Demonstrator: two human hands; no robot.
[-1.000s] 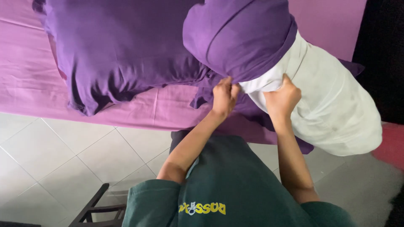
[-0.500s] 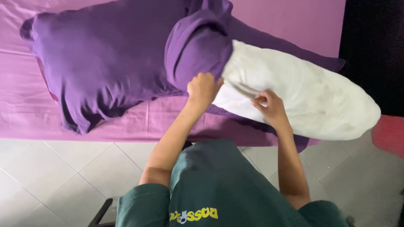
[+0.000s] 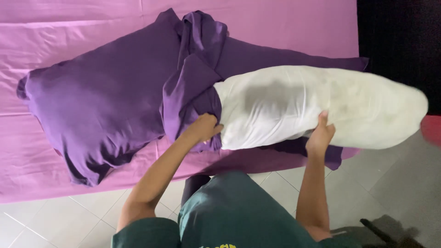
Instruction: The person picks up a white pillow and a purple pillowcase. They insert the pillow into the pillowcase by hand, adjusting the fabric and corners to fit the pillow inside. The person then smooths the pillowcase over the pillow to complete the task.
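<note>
A pink bed sheet (image 3: 285, 27) covers the bed and fills the far part of the scene. On its left lies a big pillow in a purple cover (image 3: 92, 110). To the right lies a long white pillow (image 3: 321, 108), with its right end past the bed edge (this end is over the tiled floor (image 3: 55, 220)). A bunched purple pillowcase (image 3: 193, 87) sits around the left end of the white pillow. The left hand (image 3: 202, 129) is clenched on the edge of this pillowcase. The right hand (image 3: 320, 136) grips the near side of the white pillow, thumb up on the fabric.
</note>
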